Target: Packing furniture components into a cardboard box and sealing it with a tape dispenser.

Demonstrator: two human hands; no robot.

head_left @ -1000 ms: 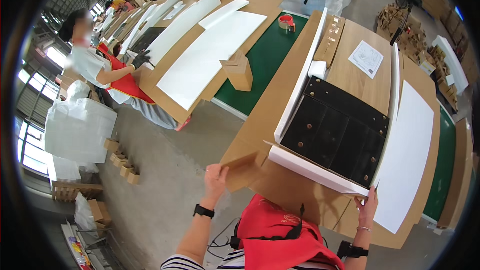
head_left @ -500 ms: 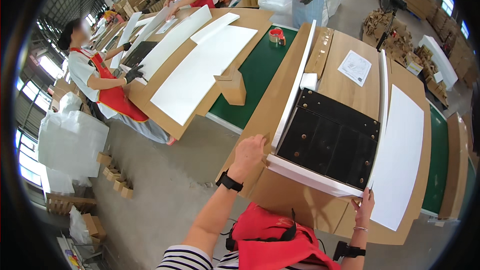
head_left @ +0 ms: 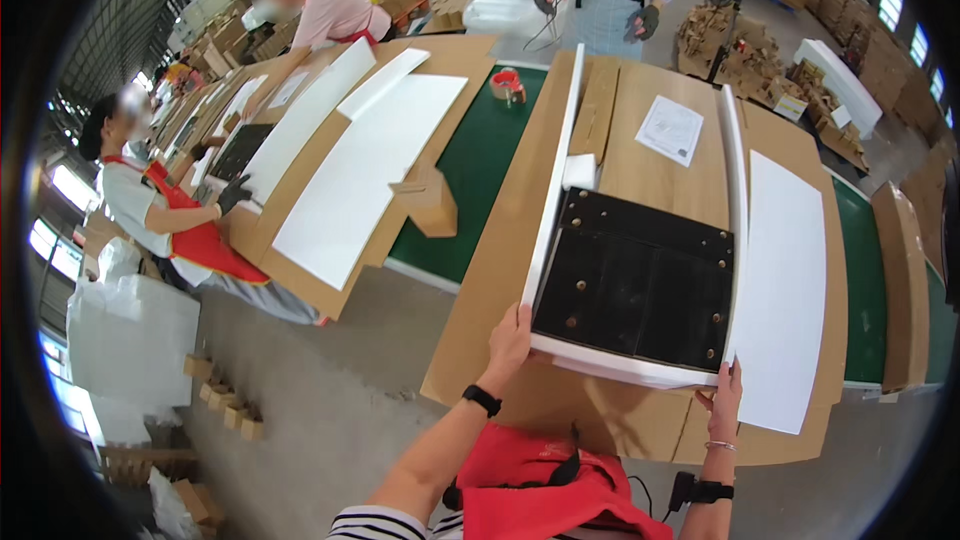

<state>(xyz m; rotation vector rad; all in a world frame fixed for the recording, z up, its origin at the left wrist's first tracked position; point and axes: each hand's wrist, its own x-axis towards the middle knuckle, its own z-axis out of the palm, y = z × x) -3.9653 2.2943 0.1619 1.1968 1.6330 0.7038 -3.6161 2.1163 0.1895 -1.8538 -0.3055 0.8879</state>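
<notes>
One black panel lies over cardboard, bounded by three white strips (left, right, near). Beyond: one wood panel, one sheet on it. Left hand touches near-left corner, right hand near-right; whether either grip is clamped, cannot tell.

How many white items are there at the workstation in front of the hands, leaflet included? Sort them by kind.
White edge strips: 3
Small white block: 1
Wide white sheet: 1
Printed leaflet: 1
Total: 6
</notes>
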